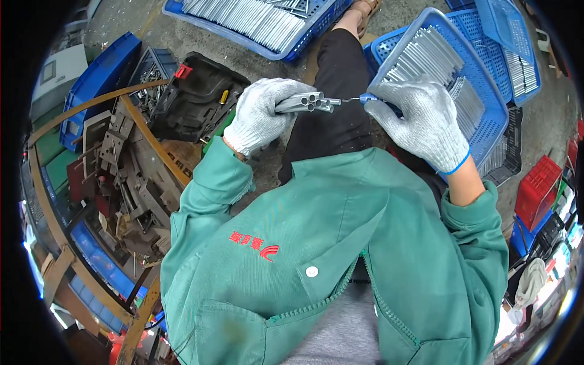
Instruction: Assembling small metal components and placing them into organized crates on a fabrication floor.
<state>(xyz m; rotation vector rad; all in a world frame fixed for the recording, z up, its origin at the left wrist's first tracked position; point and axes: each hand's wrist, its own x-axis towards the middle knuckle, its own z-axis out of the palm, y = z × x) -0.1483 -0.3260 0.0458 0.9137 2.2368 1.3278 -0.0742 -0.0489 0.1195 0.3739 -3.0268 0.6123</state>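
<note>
The gloved left hand [258, 112] is closing firmly around a bundle of metal tubes [302, 103], its fingers wrapping the lengths while the open ends are sticking out to the right. The gloved right hand [420, 115] is pinching a slim blue-handled tool [367, 98] between thumb and fingers, and its thin tip is pointing left at the end of one tube that is jutting past the others. Whether the tip is touching the metal or stopping just short, I cannot tell. No worktop is carrying the bundle; both hands are holding their things in the air above the black trouser leg [334, 70].

The work on this handful seems to be under way rather than finished: the tool is lining up with a single tube while several others are sitting in the same grip. Which of those ends are already done is not showing. In the blue crate [398, 45] on the right, one tube stack [423, 58] is lying along the left edge and a second stack [467, 106] is lying toward the near right corner; which of them is worked and which is waiting, I cannot tell.
</note>
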